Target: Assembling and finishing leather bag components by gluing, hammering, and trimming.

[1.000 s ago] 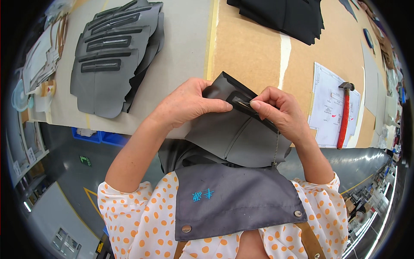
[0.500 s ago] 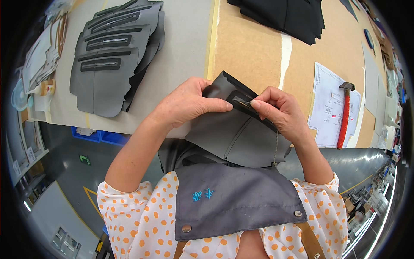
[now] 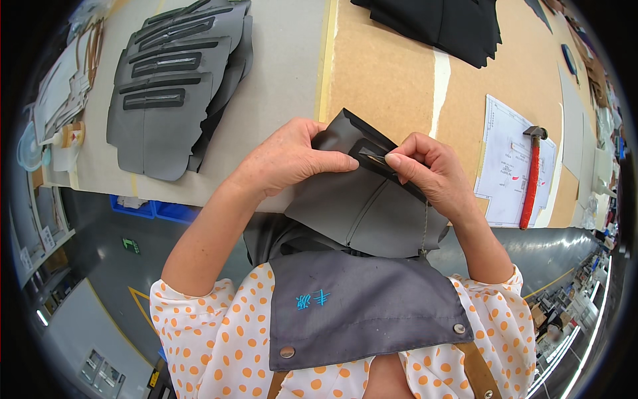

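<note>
A grey leather-like panel [image 3: 332, 206] with a black edge strip and a black-framed slot [image 3: 369, 151] is held up at the table's front edge. My left hand [image 3: 292, 156] grips its upper left part, the thumb lying flat beside the slot and the fingers behind, out of sight. At the slot's right end, my right hand [image 3: 425, 171] pinches a slim pointed tool [image 3: 375, 157] between thumb and forefinger. Its tip lies at the slot; the hand hides the rest of it. A thin cord [image 3: 425, 229] hangs below the right hand, down to the grey apron [image 3: 372, 299].
Overlapping grey panels with similar framed slots [image 3: 166, 133] lie on the left of the table. Black pieces [image 3: 438, 26] are stacked at the far side. A hammer with a red handle [image 3: 530, 179] rests on a printed sheet [image 3: 498, 159] at right. A glue bottle [image 3: 70, 135] stands far left.
</note>
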The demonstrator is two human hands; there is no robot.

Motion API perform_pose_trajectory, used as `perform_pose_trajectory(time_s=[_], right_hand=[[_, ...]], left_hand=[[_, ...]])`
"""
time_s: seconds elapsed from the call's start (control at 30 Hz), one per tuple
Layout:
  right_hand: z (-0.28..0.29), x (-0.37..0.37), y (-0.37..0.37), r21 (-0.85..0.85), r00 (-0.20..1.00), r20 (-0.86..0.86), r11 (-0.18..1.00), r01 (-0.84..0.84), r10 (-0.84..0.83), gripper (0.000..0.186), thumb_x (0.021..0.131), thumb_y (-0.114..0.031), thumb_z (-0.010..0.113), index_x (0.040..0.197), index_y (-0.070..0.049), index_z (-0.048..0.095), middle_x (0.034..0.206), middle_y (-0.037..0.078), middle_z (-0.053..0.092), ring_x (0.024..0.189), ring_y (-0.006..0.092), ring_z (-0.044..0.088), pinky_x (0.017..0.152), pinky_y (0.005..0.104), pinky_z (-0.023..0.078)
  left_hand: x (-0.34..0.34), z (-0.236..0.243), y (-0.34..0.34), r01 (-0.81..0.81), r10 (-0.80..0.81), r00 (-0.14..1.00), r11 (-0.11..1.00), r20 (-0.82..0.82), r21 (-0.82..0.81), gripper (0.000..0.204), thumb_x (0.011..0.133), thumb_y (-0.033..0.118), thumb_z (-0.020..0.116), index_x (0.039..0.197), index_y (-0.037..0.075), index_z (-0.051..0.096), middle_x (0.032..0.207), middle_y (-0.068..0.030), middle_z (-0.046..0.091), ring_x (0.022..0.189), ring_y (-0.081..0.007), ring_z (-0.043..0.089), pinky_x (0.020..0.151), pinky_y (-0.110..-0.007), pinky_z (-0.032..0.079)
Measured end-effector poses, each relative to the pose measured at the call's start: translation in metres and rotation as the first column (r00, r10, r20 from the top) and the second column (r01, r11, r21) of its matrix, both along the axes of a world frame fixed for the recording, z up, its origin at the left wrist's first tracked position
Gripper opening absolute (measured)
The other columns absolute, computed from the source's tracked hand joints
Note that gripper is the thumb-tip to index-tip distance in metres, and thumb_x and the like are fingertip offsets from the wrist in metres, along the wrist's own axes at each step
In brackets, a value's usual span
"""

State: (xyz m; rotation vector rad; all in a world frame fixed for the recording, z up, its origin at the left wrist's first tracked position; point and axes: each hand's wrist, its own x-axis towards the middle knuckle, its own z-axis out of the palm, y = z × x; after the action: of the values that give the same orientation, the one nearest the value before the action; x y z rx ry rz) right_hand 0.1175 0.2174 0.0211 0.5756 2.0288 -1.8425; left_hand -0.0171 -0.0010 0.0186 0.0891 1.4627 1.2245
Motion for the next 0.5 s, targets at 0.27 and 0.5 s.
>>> perform_pose_trajectory(time_s=[0.27,0.5], right_hand=[[-0.0017,0.0007,0.0,0.0,1.0,0.006,1.0,0.006,-0.006,0.024,0.099,-0.027,0.073,0.093,-0.004,0.068,0.075,-0.003,0.062,0.069,0.0036,0.054,0.061,0.0208,0.041],[-0.002,0.0009,0.0,-0.015,1.0,0.003,1.0,0.01,-0.01,0.024,0.098,-0.027,0.074,0.093,-0.004,0.068,0.075,-0.003,0.063,0.069,0.0037,0.054,0.061,0.0206,0.041]], left_hand=[[0.0005,0.0013,0.0,0.003,-0.003,1.0,1.0,-0.014,0.005,0.036,0.081,0.016,0.085,0.11,-0.002,0.074,0.1,-0.0076,0.075,0.09,-0.0124,0.069,0.085,-0.027,0.055],[0.0007,0.0036,0.0001,0.0,0.0,1.0,1.0,-0.002,0.014,0.037,0.081,0.017,0.086,0.11,-0.003,0.074,0.099,-0.0075,0.075,0.089,-0.012,0.069,0.085,-0.026,0.055]])
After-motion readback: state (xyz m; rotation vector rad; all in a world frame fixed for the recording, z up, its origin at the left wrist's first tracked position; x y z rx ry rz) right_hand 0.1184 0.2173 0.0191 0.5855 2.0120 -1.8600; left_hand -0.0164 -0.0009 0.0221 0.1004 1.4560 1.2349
